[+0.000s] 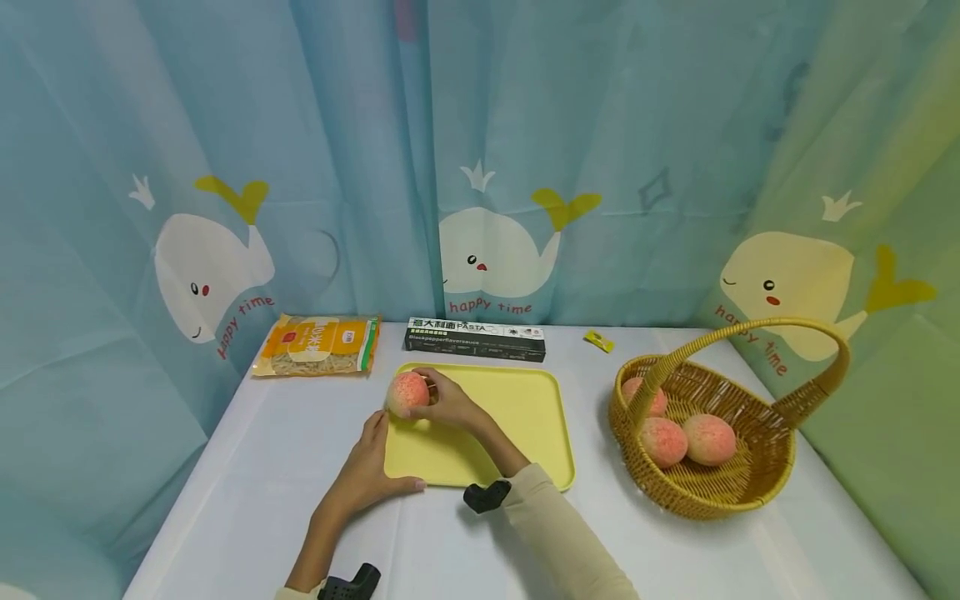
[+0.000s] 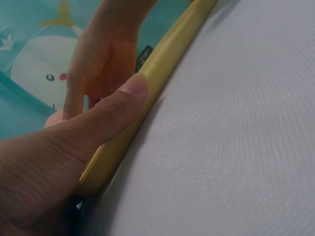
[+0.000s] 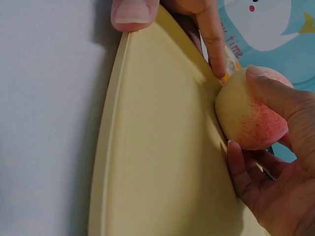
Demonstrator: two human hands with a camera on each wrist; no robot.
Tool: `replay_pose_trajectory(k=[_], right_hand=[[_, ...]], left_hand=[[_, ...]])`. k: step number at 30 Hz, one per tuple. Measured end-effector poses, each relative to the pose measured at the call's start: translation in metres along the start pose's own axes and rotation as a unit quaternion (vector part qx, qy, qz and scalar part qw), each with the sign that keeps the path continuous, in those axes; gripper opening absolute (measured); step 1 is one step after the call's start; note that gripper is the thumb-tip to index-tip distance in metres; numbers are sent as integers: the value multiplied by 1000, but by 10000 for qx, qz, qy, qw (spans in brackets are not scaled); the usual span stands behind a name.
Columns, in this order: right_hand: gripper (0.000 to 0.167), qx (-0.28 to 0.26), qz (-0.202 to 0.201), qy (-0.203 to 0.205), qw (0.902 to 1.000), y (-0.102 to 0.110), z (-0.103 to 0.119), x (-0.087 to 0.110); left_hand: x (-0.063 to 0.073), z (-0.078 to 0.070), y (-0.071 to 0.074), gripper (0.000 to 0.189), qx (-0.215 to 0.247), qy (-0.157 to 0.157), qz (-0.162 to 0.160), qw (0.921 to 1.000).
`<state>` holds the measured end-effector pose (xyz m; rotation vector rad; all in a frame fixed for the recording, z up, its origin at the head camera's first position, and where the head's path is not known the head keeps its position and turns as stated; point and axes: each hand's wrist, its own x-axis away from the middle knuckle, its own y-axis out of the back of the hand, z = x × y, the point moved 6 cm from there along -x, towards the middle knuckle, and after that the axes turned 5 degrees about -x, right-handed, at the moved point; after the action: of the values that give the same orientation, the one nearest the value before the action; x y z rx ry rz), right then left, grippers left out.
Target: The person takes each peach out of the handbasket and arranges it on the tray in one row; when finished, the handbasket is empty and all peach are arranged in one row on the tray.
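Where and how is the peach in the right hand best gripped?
Probably by opposite sides, coming from the right: the peach is round with no handle, and the left hand is at the near left corner of the tray.

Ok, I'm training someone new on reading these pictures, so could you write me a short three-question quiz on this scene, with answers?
1. How many peaches show inside the wicker basket?
2. What does the left hand touch?
A) the pasta box
B) the yellow tray
C) the basket handle
3. True or false: the peach in the right hand is over the wicker basket.

Key:
1. Three.
2. B.
3. False; it is at the yellow tray's far left corner.
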<state>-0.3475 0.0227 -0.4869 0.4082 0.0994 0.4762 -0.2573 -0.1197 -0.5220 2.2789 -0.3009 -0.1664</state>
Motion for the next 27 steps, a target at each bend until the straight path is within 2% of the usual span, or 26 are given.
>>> replay_pose_trajectory(k=[18,27], right_hand=[[78,-128,105,31,9999,-1,-7,3],[74,-80,111,36,9999,0,-2,3]], left_hand=[[2,-2,-1,131,34,6,20,10000],[2,-3,1,132,13,-6,-4,10000]])
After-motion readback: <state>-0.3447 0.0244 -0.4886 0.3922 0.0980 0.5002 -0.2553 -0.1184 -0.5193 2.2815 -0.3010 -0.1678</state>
